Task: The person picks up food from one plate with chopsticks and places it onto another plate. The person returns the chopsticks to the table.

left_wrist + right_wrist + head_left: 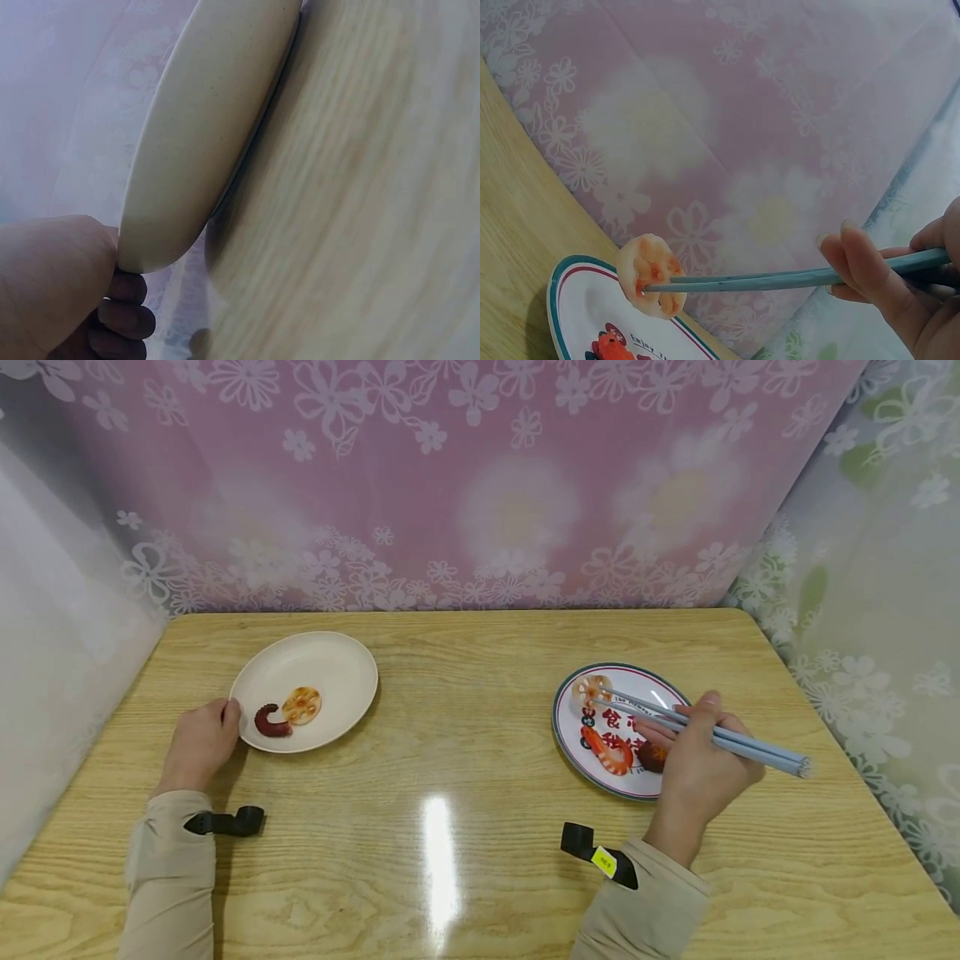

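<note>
My left hand (202, 739) grips the near left rim of a cream plate (341, 718), thumb at the edge and fingers curled below it in the left wrist view. On that plate lie a dark red octopus tentacle (273, 722) and a browned lotus root slice (302, 705). My right hand (705, 768) holds a pair of blue chopsticks (780, 280). Their tips are at a second, paler lotus root slice (651, 274), which stands tilted over the printed plate (651, 691). A shrimp (609, 752) and a dark brown round piece (651, 757), partly hidden by the hand, lie on this plate.
Both plates are on a wood-grain table (450, 693), well apart, left and right. A pink floral curtain (480, 510) hangs behind the table, with pale curtains at both sides. Black camera mounts (225, 822) are strapped on both wrists.
</note>
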A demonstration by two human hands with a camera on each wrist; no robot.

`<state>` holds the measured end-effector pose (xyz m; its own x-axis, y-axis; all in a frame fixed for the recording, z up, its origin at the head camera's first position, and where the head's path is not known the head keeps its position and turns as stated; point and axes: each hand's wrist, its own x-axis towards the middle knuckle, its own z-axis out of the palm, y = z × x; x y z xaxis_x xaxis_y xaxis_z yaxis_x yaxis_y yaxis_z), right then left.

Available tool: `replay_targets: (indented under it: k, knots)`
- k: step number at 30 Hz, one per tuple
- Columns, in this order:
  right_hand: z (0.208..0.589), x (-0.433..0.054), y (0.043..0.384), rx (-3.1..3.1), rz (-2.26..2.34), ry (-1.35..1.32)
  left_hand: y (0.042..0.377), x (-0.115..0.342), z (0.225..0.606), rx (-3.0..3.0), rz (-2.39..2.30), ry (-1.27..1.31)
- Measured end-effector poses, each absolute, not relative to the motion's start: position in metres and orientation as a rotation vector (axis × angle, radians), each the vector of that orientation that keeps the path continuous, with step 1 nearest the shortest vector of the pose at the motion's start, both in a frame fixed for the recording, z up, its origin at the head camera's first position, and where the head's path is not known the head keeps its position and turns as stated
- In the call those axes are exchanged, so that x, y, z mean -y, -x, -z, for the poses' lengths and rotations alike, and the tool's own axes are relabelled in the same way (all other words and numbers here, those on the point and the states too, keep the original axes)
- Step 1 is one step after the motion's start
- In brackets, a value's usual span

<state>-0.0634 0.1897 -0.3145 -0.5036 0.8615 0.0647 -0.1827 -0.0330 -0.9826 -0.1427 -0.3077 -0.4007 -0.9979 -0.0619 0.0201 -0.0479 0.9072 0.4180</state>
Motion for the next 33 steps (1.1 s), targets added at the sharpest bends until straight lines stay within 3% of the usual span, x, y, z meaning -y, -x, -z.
replay_targets:
  k: [33]
  knots:
    - [0.317, -0.156, 0.078, 1.43, -1.779, 0.647, 0.143, 0.309, 0.404, 3.003, 0.644, -0.082]
